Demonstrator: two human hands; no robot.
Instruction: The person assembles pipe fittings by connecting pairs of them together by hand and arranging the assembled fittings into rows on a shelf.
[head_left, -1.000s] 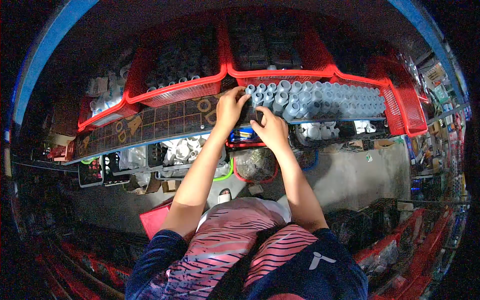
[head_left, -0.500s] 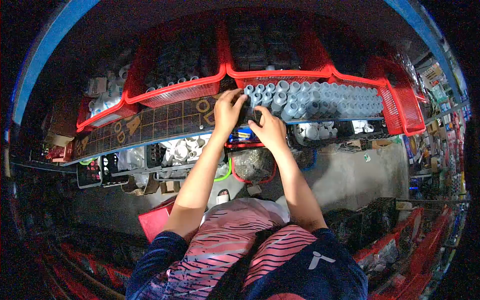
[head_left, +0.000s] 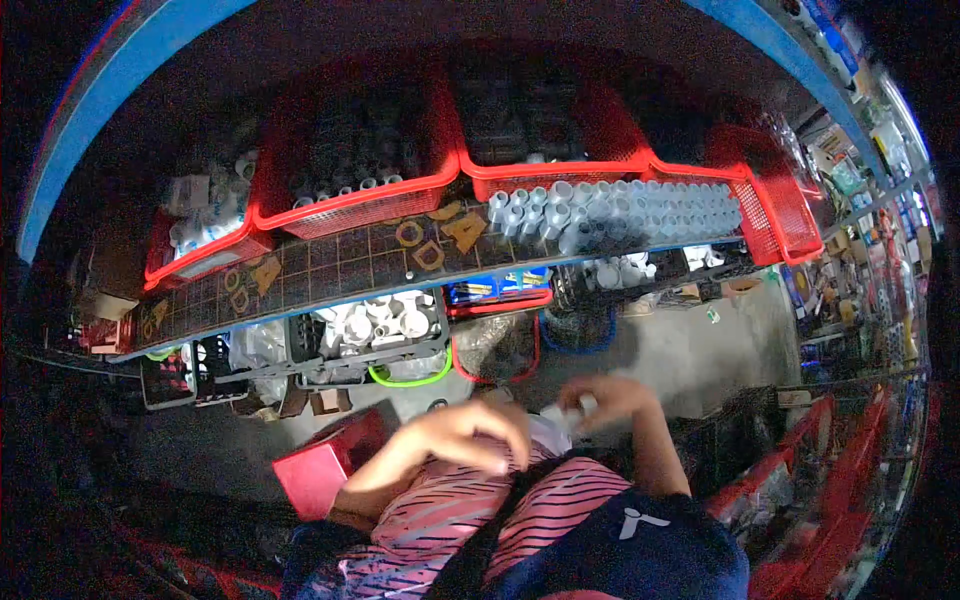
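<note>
My left hand (head_left: 465, 437) is in front of my striped shirt, blurred by motion, its fingers loosely curled and apart with nothing visible in them. To its right, my right hand (head_left: 612, 398) is raised near the shirt hem. Its fingers close on a small pale round piece (head_left: 587, 403), which looks like a pipe fitting but is smeared. Beyond both hands, grey pipe fittings (head_left: 625, 212) stand in tight rows on the shelf board (head_left: 340, 252). Neither hand touches them.
Red baskets (head_left: 370, 192) line the shelf behind the fittings. Below the board are a crate of white fittings (head_left: 380, 322), a blue-and-red box (head_left: 500, 290) and a green-rimmed basket (head_left: 412, 378). A red box (head_left: 330, 460) is at my left.
Both hands have drawn back from the left end of the grey fittings to in front of my body. The small pale piece now shows in my right hand. The view has shifted slightly.
</note>
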